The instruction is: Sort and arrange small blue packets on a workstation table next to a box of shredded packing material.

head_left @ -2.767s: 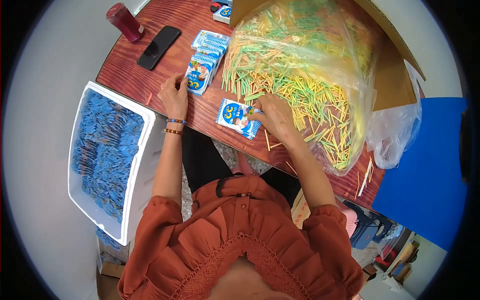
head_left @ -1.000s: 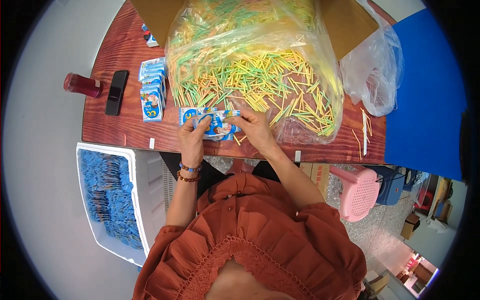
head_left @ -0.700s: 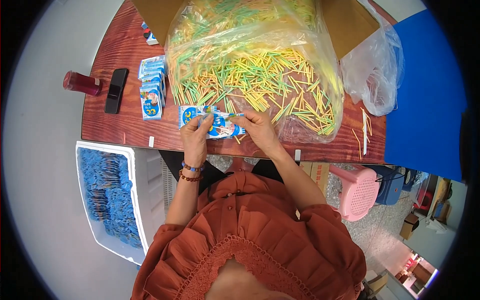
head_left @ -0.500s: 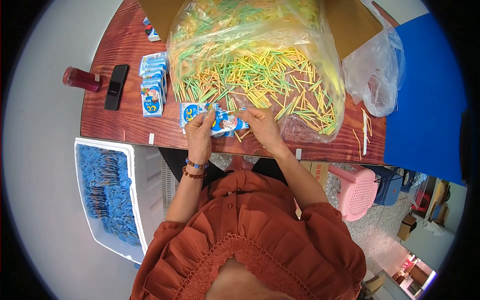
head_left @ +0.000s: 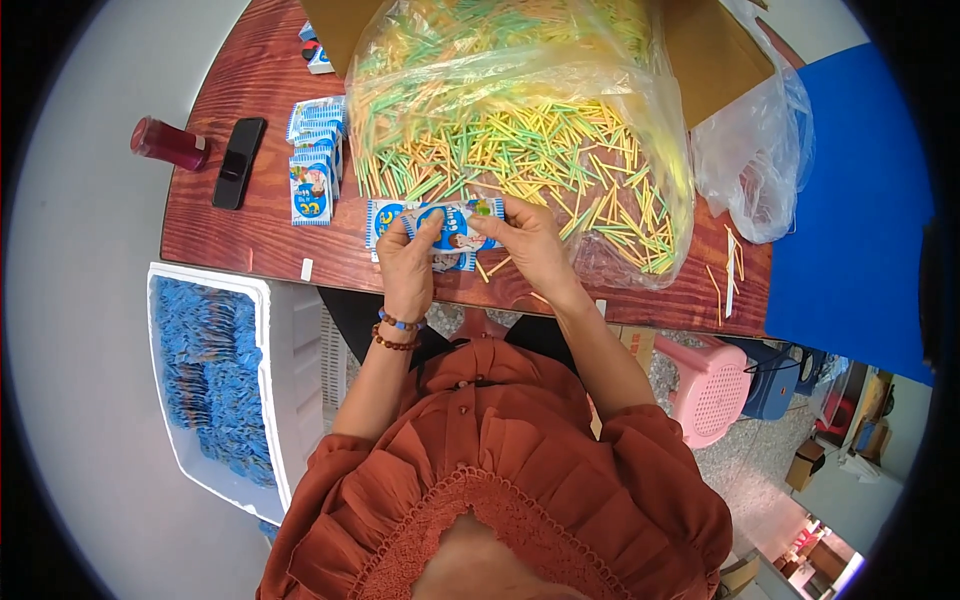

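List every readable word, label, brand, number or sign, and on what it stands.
I locate print without transcribing it:
Held packet: lettering, partly covered.
Packet beneath: yellow lettering on blue.
Stacked packets: yellow lettering on blue; finer print too small.
Carton: red marks, too blurred.
Jar: white label, too small to read.

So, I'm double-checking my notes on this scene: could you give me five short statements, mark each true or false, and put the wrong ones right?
1. The left hand and the right hand hold the same packet. True.
2. The phone lies right of the sticks. False: the phone lies left of the sticks.
3. The white box stands left of the stool. True.
4. The stool is green. False: the stool is pink.
5. Some sticks are yellow. True.
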Demonstrator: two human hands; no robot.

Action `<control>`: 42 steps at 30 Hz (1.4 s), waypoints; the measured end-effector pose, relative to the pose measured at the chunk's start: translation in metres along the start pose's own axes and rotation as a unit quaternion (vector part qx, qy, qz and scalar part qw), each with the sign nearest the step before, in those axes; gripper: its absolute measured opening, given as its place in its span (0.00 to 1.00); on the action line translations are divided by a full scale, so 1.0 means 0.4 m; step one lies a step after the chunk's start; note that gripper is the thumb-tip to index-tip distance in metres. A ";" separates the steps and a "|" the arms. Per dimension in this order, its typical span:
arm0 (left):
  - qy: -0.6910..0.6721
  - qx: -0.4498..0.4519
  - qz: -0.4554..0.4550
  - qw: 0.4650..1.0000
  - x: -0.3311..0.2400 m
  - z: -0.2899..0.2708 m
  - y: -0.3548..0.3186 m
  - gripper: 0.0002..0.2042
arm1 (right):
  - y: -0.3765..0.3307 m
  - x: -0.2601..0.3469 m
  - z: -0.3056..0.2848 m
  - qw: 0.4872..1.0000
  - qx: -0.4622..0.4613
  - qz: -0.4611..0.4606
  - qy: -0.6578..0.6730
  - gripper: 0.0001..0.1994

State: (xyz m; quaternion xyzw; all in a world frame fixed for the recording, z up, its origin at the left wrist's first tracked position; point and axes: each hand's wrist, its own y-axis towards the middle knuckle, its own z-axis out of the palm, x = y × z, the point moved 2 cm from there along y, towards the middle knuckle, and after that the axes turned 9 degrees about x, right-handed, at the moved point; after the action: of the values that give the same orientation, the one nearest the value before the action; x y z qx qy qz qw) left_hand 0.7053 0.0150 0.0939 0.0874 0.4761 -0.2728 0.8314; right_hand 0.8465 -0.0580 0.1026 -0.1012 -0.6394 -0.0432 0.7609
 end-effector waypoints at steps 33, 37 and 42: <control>0.088 0.000 0.028 0.996 0.005 0.011 0.013 0.04 | -0.033 0.074 -0.030 0.997 -0.010 -0.078 -0.013 0.06; 0.026 0.036 0.041 0.998 0.015 0.024 0.002 0.04 | -0.012 0.031 -0.028 0.994 -0.016 -0.037 -0.100 0.04; 0.006 -0.009 0.025 1.000 0.011 0.036 0.003 0.05 | -0.014 -0.001 0.006 0.996 -0.050 -0.080 0.005 0.07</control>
State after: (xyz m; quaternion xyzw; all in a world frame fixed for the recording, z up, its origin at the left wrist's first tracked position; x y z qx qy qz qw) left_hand 0.7183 0.0089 0.0977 0.0932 0.4813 -0.2467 0.8360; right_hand 0.8429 -0.0630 0.1033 -0.0874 -0.6389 -0.1361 0.7521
